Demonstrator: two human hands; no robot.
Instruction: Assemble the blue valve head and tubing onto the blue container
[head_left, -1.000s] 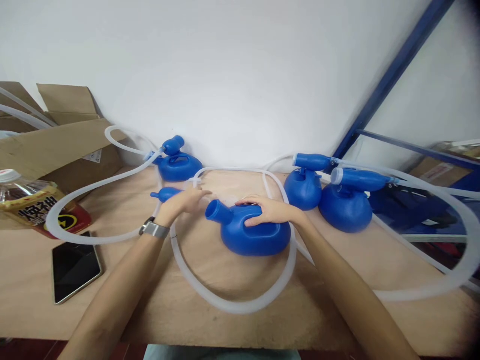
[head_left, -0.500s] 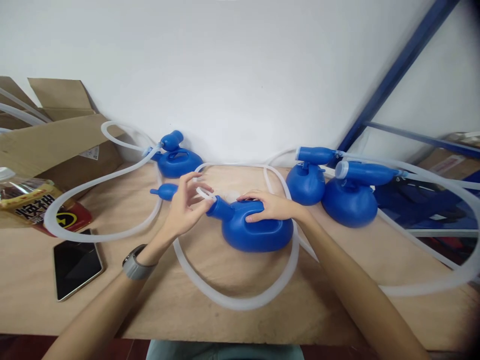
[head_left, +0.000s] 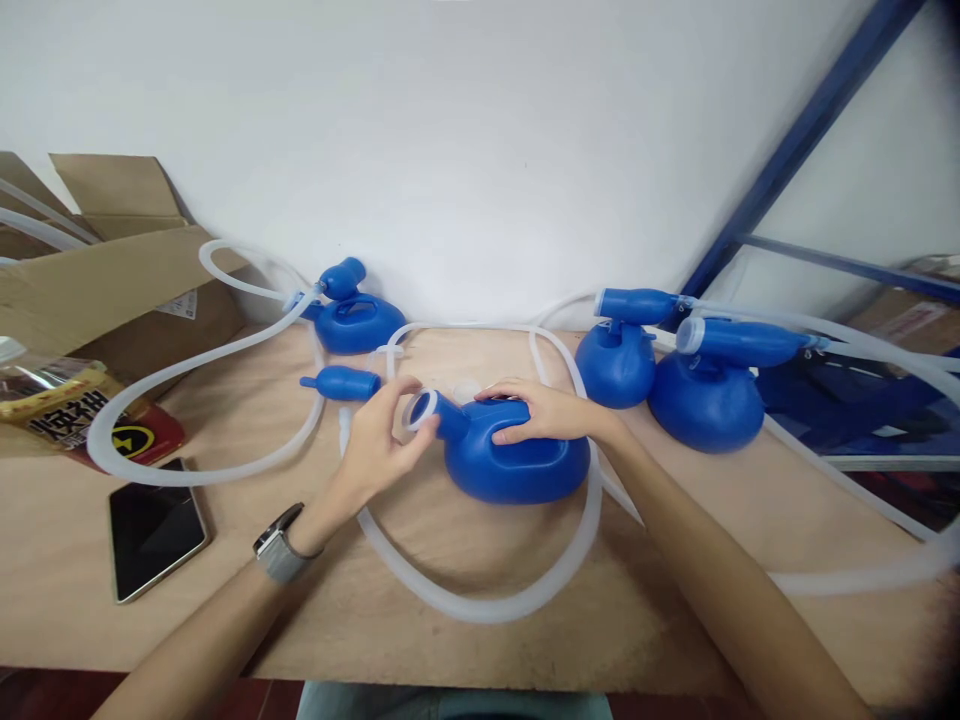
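A blue urinal bottle (head_left: pixel 517 475) with a moulded handle lies in front of me, its short neck tilted up to the left. My right hand (head_left: pixel 536 408) is wrapped over the handle, thumb on the near side. At the mouth, my left hand (head_left: pixel 382 435) pinches a translucent white ring (head_left: pixel 413 412) between thumb and fingers; the ring sits against the rim. How far it is seated I cannot tell. Just beyond the left hand lies a blue funnel-shaped receptacle (head_left: pixel 346 382). A translucent hose (head_left: pixel 480 608) loops around the bottle. Behind the neck rests a small clear piece (head_left: pixel 465 388).
Another blue bottle with receptacle and hose (head_left: pixel 360 325) stands at the back left; two more (head_left: pixel 615 365) (head_left: pixel 705 405) stand right. On the left are a phone (head_left: pixel 156 530), a labelled drink bottle (head_left: pixel 82 410) and a cardboard box (head_left: pixel 127 280). A blue metal frame (head_left: pixel 802 140) rises at right.
My left hand has turned and brought the white ring from a tilted position above the mouth onto the rim. The right hand keeps its hold on the handle.
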